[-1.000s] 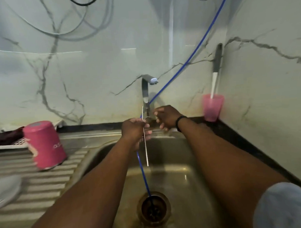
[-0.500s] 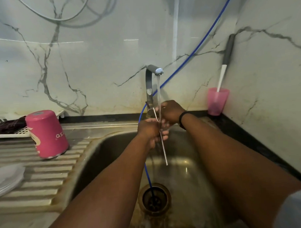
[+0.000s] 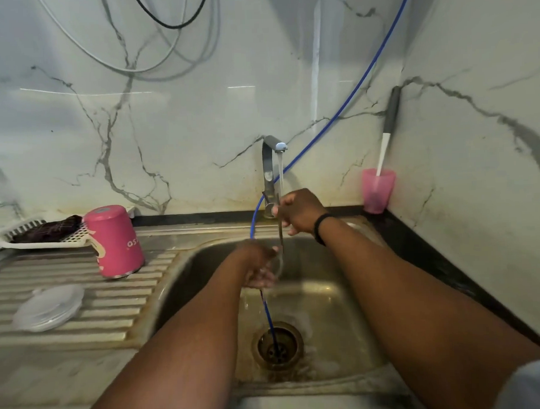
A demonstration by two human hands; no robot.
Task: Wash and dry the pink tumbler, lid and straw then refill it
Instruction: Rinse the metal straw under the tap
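Water runs from the tap [image 3: 272, 170] into the sink [image 3: 342, 299]. My right hand [image 3: 299, 211] grips the upper part of the thin metal straw [image 3: 280, 234] and holds it upright in the stream. My left hand [image 3: 258, 266] sits lower, its fingers curled round the straw's blurred lower end. The pink tumbler [image 3: 117, 240] stands upside down on the ribbed drainboard [image 3: 66, 272] at the left. Its clear lid [image 3: 49, 307] lies flat on the drainboard nearer me.
A blue hose [image 3: 344, 100] runs down from the upper right, past the tap and into the drain [image 3: 278, 346]. A pink cup [image 3: 378, 191] holding a brush stands in the right corner. A white basket [image 3: 6, 236] with a dark cloth sits behind the tumbler.
My right hand has left the tap handle and taken the top of the straw. My left hand has slid down to the straw's lower end. Water now runs.
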